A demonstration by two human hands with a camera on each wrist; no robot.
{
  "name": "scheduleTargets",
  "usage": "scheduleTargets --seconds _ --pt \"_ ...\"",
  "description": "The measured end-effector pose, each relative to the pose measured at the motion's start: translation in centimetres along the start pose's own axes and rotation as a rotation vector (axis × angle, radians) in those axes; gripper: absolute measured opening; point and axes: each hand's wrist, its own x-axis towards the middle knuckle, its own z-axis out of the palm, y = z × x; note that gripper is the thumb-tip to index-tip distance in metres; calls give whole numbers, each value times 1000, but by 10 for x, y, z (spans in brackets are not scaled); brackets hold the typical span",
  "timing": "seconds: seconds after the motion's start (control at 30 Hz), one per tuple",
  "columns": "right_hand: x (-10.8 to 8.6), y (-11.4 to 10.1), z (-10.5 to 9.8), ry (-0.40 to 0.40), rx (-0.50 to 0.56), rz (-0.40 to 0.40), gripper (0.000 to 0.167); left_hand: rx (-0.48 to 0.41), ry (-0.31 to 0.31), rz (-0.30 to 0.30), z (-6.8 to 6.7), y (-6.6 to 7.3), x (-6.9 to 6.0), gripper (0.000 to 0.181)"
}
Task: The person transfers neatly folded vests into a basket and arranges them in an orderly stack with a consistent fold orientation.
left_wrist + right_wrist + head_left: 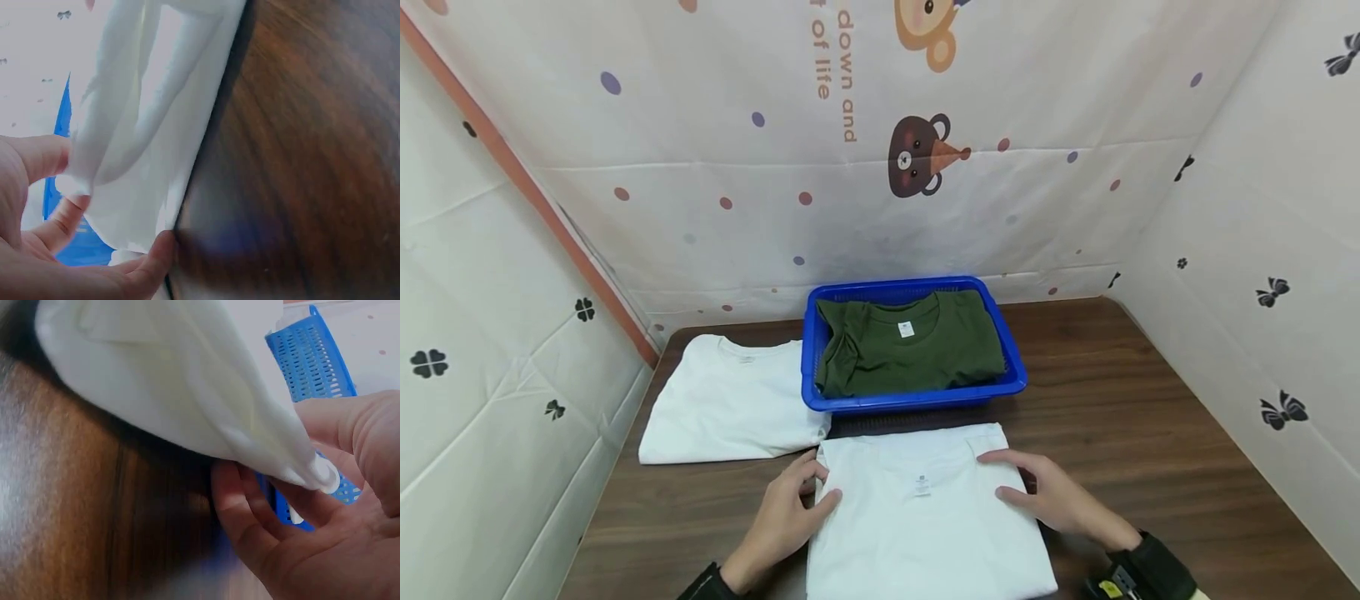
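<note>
A folded white shirt (925,525) lies at the table's front, its neck label toward the basket. My left hand (787,510) pinches its left edge near the top corner; in the left wrist view, thumb and fingers of that hand (75,231) are on the layered side of the cloth (144,125). My right hand (1052,496) holds the shirt's right edge near the other top corner. In the right wrist view the right hand (312,506) has its thumb above and fingers under the folded edge of the cloth (175,381).
Behind the shirt stands a blue basket (917,403) with a folded dark green shirt (917,350) inside. Another folded white shirt (737,404) lies to its left, touching the basket. Patterned cloth walls (850,225) enclose the brown wooden table (1150,433) at the back and sides.
</note>
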Motion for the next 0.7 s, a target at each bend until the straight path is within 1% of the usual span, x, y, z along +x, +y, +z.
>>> scheduleTargets --seconds 0.17,0.27,0.33,0.43,0.5,0.57,0.63,0.7 --pt "-3 -1 0 -11 -22 -17 39 -128 -29 -18 -1 -4 2 15" --pt "-3 0 1 -15 -26 -20 39 -198 -29 -27 -1 -5 3 15" --pt "-3 1 1 -17 -29 -25 39 -249 -24 -34 0 -5 3 14" --pt "-3 2 2 -18 -31 -39 40 -325 1 -52 2 -5 5 12" --pt "-3 2 3 -20 -36 -47 40 -353 16 -67 2 -5 6 12" --pt "-2 2 3 -21 -35 -51 40 -377 29 -97 2 -5 6 14" --pt "-3 2 3 -23 -33 -46 39 -399 14 -130 1 -5 6 16" --pt "-3 2 3 -30 -33 -38 40 -418 -26 -138 -1 -6 7 18"
